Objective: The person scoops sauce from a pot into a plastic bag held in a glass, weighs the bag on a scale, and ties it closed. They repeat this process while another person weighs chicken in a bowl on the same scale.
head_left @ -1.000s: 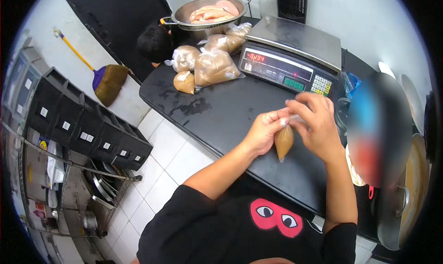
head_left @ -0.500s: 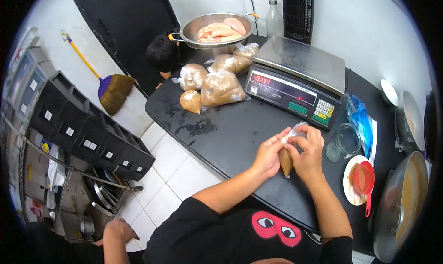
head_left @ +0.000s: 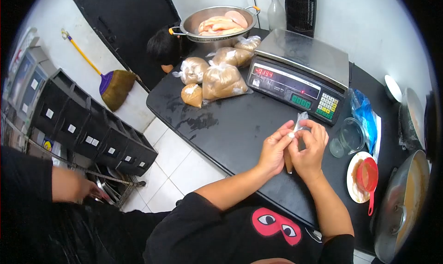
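Between my two hands is a small clear plastic bag (head_left: pixel 289 164) of brown sauce or paste, mostly hidden by the fingers. My left hand (head_left: pixel 274 149) is closed on the bag's neck from the left. From the other side, my right hand (head_left: pixel 309 149) pinches the same neck, and loose plastic sticks up above the fingertips. Beyond my hands stands a digital scale (head_left: pixel 295 86) with red digits and a bare steel platform. Several tied bags of brown contents sit left of the scale, among them a large bag (head_left: pixel 224 84) and a small one (head_left: pixel 192 95).
A metal basin (head_left: pixel 184 31) of raw meat stands at the back. To the right are a glass bowl (head_left: pixel 351 133), a blue plastic packet (head_left: pixel 364 118), a plate (head_left: pixel 354 190) with a red ladle-like scoop (head_left: pixel 368 174), and a large pan (head_left: pixel 406 208). Another person's arm (head_left: pixel 69 184) shows at left.
My fingers have drawn closer together at the bag's neck, covering more of the bag. The other person's arm at left has moved up and left. The view has shifted slightly.
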{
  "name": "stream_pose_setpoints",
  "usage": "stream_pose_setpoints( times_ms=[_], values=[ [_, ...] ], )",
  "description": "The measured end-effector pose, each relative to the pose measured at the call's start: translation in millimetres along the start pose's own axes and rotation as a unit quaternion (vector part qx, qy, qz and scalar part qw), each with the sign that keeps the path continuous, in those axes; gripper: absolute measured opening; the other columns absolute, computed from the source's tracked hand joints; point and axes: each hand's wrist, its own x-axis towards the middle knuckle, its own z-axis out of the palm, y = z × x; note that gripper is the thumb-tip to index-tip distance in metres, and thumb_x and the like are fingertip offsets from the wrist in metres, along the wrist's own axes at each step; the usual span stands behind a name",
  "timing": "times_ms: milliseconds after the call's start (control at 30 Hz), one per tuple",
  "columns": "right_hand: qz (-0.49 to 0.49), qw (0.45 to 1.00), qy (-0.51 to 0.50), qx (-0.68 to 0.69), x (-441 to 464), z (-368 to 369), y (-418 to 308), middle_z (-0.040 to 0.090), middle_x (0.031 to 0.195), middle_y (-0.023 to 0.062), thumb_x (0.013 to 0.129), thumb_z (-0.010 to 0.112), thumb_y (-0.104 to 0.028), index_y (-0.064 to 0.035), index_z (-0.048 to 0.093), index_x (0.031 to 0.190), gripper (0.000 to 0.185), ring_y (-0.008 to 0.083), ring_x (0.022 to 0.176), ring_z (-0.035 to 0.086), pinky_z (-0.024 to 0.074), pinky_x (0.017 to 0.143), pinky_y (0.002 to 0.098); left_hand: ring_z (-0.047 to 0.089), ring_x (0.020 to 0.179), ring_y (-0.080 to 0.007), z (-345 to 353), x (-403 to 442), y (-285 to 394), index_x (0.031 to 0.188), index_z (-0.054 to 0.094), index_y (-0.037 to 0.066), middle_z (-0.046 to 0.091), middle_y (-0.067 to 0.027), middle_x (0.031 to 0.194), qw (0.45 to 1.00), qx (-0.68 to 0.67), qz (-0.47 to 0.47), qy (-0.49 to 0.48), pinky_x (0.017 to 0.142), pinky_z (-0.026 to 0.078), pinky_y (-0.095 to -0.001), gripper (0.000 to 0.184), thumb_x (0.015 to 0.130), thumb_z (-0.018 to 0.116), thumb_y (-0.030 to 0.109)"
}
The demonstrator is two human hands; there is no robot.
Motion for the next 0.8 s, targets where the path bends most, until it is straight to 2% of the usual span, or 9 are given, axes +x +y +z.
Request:
stream_pose_setpoints(
  times_ms=[67,167,267,367,467,567,667,767,800],
  values=[
    [0.007,1.0,0.0,0.006,1.4,-1.3,2.0,0.058,0.099,0.0092,0.064,0.066,-0.01,-0.0063,0.055,0.071,0.014,0.0284,0.094,0.052,0.0346,0.086,0.0417,0.047,0.115,-0.017,4.5,-0.5,3.1,0.09,0.065,0.001,0.044,-0.0141,0.132,0.993,0.09,0.08,-0.004,0.097,0.039,-0.031,0.008,0.087,0.06,0.006],
    [0.02,1.0,-0.002,0.02,3.0,-3.6,5.3,0.057,0.096,0.0087,0.065,0.067,-0.011,-0.0064,0.055,0.07,0.014,0.0275,0.092,0.052,0.0354,0.084,0.0402,0.045,0.117,-0.0182,6.2,-0.3,6.1,0.087,0.066,0.002,0.042,-0.014,0.134,0.967,0.2,0.159,-0.017,0.099,0.036,-0.0323,0.007,0.085,0.062,0.007],
    [0.047,0.998,-0.025,0.044,3.3,-4.7,8.4,0.056,0.092,0.0074,0.065,0.067,-0.01,-0.0064,0.055,0.071,0.014,0.0269,0.091,0.052,0.036,0.083,0.0392,0.045,0.118,-0.0167,6.2,0.6,9.3,0.086,0.065,0.003,0.047,-0.0122,0.13,0.969,0.206,0.133,-0.035,0.098,0.037,-0.0316,0.005,0.084,0.061,0.006],
    [0.099,0.985,-0.072,0.12,1.2,-0.4,20.2,0.056,0.089,0.0063,0.066,0.066,-0.01,-0.0061,0.055,0.071,0.013,0.0263,0.089,0.053,0.0364,0.082,0.0378,0.048,0.114,-0.0155,6.2,3.1,18.0,0.085,0.065,0.003,0.052,-0.01,0.124,0.993,-0.003,-0.059,-0.1,0.096,0.039,-0.0303,0.006,0.085,0.061,0.006],
    [0.105,0.985,-0.076,0.115,4.9,-4.0,15.1,0.057,0.088,0.0061,0.067,0.065,-0.008,-0.006,0.055,0.072,0.011,0.0257,0.09,0.053,0.0367,0.081,0.0374,0.052,0.109,-0.0151,12.6,-3.3,26.2,0.088,0.066,0.003,0.055,-0.008,0.119,0.987,-0.066,-0.138,-0.052,0.095,0.041,-0.0306,0.007,0.086,0.06,0.007],
    [0.096,0.987,-0.084,0.099,3.9,-4.4,18.4,0.059,0.091,0.0071,0.068,0.065,-0.007,-0.0043,0.059,0.075,0.01,0.025,0.091,0.054,0.0395,0.081,0.0371,0.053,0.108,-0.017,8.2,-1.7,11.4,0.095,0.067,-0.001,0.053,-0.0109,0.125,0.997,-0.033,-0.068,-0.001,0.096,0.04,-0.0305,0.014,0.086,0.061,0.009],
    [0.139,0.963,-0.099,0.207,2.7,-4.3,22.3,0.062,0.092,0.0086,0.069,0.065,-0.006,-0.0028,0.064,0.079,0.01,0.0247,0.092,0.056,0.0425,0.081,0.0358,0.05,0.115,-0.0196,0.7,-1.1,4.5,0.098,0.068,0.0,0.049,-0.0144,0.132,0.988,0.125,0.086,0.0,0.101,0.036,-0.0325,0.017,0.085,0.063,0.01],
    [0.147,0.961,-0.12,0.199,1.9,-5.7,23.9,0.064,0.09,0.0099,0.07,0.066,-0.007,-0.002,0.067,0.08,0.011,0.0251,0.091,0.058,0.045,0.079,0.0339,0.044,0.122,-0.0235,-3.4,-3.2,11.9,0.096,0.071,0.005,0.044,-0.0171,0.137,0.886,0.399,0.237,0.01,0.104,0.031,-0.0356,0.016,0.082,0.067,0.012],
    [0.156,0.959,-0.125,0.2,0.8,-4.6,24.7,0.064,0.09,0.01,0.07,0.065,-0.007,-0.002,0.067,0.08,0.011,0.0251,0.09,0.058,0.0452,0.078,0.034,0.043,0.123,-0.0243,-3.7,-3.9,15.3,0.094,0.072,0.006,0.045,-0.0171,0.137,0.862,0.439,0.251,0.011,0.104,0.031,-0.0365,0.015,0.081,0.068,0.012]
  ],
)
